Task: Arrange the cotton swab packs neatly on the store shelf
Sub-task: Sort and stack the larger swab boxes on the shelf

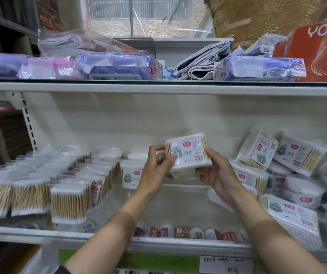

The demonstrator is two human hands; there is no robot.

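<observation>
I hold one white cotton swab pack [188, 153] in front of the middle shelf, its label facing me. My left hand [158, 167] pinches its left edge and my right hand [216, 171] grips its right and lower edge. On the left of the shelf [119, 237], several swab packs [40, 186] stand upright in tidy rows. Behind my left hand stands another upright pack [131, 176]. A loose, jumbled heap of swab packs [289, 175] fills the right side, some tilted, some lying flat.
A gap of bare shelf lies below my hands between the rows and the heap. The upper shelf [158, 87] carries bagged cloths [117, 66], folded towels [202, 62] and an orange pack [317, 50]. Small packets [182, 232] show on the shelf beneath.
</observation>
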